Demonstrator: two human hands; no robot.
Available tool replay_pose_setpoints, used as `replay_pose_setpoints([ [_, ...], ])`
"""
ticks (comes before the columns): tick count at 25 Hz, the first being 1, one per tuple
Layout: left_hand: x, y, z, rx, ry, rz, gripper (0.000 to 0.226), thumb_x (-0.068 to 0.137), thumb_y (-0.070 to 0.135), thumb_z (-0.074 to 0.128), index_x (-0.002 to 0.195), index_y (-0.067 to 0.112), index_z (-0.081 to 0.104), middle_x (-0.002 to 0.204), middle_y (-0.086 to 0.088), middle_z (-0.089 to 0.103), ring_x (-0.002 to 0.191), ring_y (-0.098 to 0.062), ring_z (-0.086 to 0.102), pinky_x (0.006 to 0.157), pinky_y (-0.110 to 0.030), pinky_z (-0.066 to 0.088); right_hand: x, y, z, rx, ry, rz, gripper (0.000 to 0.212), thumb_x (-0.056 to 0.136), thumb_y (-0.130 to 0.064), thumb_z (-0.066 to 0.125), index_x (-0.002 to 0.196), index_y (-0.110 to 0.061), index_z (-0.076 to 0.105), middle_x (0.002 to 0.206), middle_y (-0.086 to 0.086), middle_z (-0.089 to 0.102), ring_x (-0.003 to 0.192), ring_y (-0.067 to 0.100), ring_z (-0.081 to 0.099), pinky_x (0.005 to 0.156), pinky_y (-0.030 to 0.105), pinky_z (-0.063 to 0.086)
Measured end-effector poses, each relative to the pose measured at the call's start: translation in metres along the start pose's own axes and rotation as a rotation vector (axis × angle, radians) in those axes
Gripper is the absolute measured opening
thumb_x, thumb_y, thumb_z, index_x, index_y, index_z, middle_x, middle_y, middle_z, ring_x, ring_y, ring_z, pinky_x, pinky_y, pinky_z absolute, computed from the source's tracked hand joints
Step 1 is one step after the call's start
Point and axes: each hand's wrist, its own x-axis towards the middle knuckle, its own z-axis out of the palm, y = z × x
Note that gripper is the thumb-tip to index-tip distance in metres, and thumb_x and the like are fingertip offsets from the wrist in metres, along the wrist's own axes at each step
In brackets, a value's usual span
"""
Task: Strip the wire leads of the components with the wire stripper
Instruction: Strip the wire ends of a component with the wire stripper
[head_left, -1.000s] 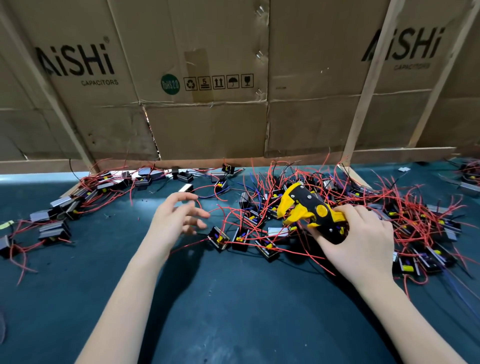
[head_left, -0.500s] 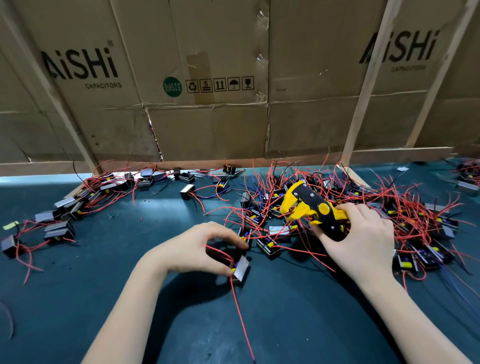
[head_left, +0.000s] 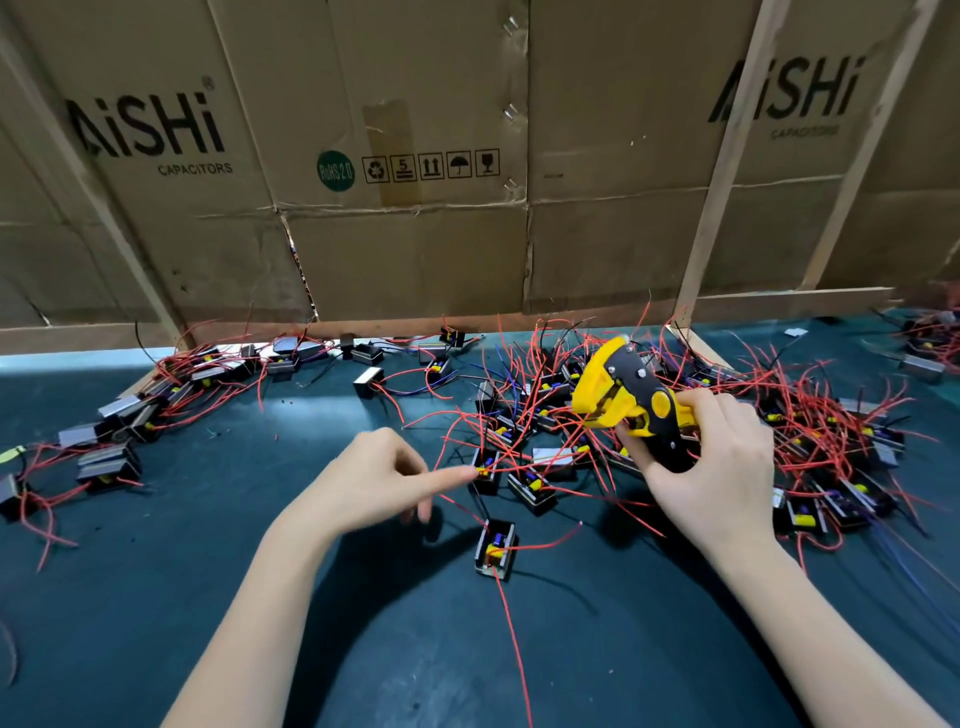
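Right hand (head_left: 714, 470) has a full grip on the yellow-and-black wire stripper (head_left: 631, 397), held above the big tangle of red-wired components (head_left: 810, 431) on the right of the dark counter (head_left: 208, 561). Left hand (head_left: 363, 480) is loose, index finger stretched toward a red wire; looks like it's touching, hard to say. One component (head_left: 495, 551) sits alone just in front, red lead trailing toward the camera.

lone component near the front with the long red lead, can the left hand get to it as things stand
Probably yes: the lone component sits apart from the tangled pile on bare mat, just beside the left hand, with nothing between them.
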Motion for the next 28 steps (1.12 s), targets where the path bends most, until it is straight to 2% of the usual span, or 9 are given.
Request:
replay_pose_setpoints([
  [3,0.002,0.012,0.017,0.286,0.263,-0.085,0.078,0.059,0.091,0.055,0.05,0.013,0.053,0.047,0.005,0.055,0.055,-0.011,0.055,0.052,-0.023,0.039,0.0,-0.003,0.0,0.055,0.014,-0.027,0.048,0.081,-0.061,0.058,0.091,-0.014,0.058,0.081,0.003,0.055,0.079,0.03,0.053,0.075,0.039,0.036],
  [5,0.004,0.018,0.028,0.333,0.364,-0.121,0.078,0.057,0.091,0.056,0.049,0.013,0.048,0.054,0.004,0.058,0.062,-0.018,0.058,0.054,-0.024,0.039,0.0,-0.002,0.0,0.033,0.009,-0.029,0.049,0.081,-0.061,0.057,0.092,-0.014,0.059,0.082,0.002,0.056,0.079,0.03,0.055,0.076,0.039,0.036],
  [7,0.007,0.02,0.034,0.244,0.294,-0.144,0.066,0.064,0.08,0.065,0.052,0.016,0.056,0.059,0.005,0.062,0.067,-0.019,0.06,0.056,-0.026,0.042,0.0,0.0,-0.001,-0.002,0.005,-0.037,0.05,0.08,-0.062,0.057,0.093,-0.014,0.06,0.083,0.002,0.056,0.08,0.029,0.054,0.076,0.038,0.035],
  [9,0.01,0.018,0.036,-0.01,0.187,-0.082,0.042,0.074,0.056,0.077,0.058,0.018,0.066,0.058,0.005,0.065,0.063,-0.015,0.06,0.06,-0.029,0.047,0.0,0.0,-0.001,-0.009,-0.003,-0.053,0.049,0.079,-0.06,0.058,0.094,-0.013,0.061,0.084,0.001,0.056,0.08,0.028,0.053,0.076,0.037,0.033],
  [11,0.01,0.018,0.033,-0.321,0.107,0.016,0.026,0.077,0.035,0.081,0.063,0.016,0.072,0.055,0.005,0.063,0.054,-0.008,0.052,0.058,-0.025,0.043,-0.001,0.001,-0.001,0.002,-0.03,-0.067,0.048,0.078,-0.057,0.062,0.095,-0.013,0.061,0.085,0.002,0.056,0.08,0.029,0.054,0.076,0.036,0.033],
  [15,0.007,0.025,0.032,-0.738,-0.059,0.166,0.023,0.077,0.032,0.074,0.082,0.011,0.08,0.074,-0.005,0.075,0.066,-0.006,0.061,0.063,-0.014,0.045,-0.003,0.001,0.002,0.014,-0.103,-0.026,0.052,0.074,-0.047,0.08,0.101,-0.009,0.057,0.093,0.004,0.06,0.085,0.031,0.057,0.077,0.041,0.039],
  [18,0.006,0.032,0.036,-0.794,-0.093,0.231,0.015,0.082,0.026,0.07,0.082,0.014,0.079,0.078,-0.007,0.075,0.071,-0.006,0.065,0.064,-0.013,0.046,-0.004,0.0,0.003,-0.041,-0.108,-0.004,0.055,0.072,-0.048,0.08,0.101,-0.008,0.056,0.093,0.006,0.061,0.086,0.033,0.058,0.076,0.042,0.038],
  [23,0.004,0.039,0.043,-0.889,-0.046,0.328,0.01,0.084,0.013,0.069,0.076,0.012,0.075,0.064,0.0,0.064,0.059,-0.006,0.054,0.058,-0.013,0.041,-0.004,-0.001,0.001,-0.183,-0.091,0.014,0.062,0.075,-0.064,0.056,0.097,-0.007,0.06,0.088,0.009,0.062,0.084,0.034,0.058,0.075,0.041,0.036],
  [28,0.003,0.043,0.048,-0.908,0.115,0.361,0.013,0.086,0.01,0.07,0.079,-0.001,0.07,0.052,0.0,0.052,0.052,-0.01,0.043,0.055,-0.017,0.037,-0.006,-0.002,0.002,-0.215,-0.126,-0.031,0.054,0.073,-0.055,0.075,0.094,-0.008,0.062,0.084,0.006,0.06,0.083,0.033,0.058,0.072,0.04,0.035],
])
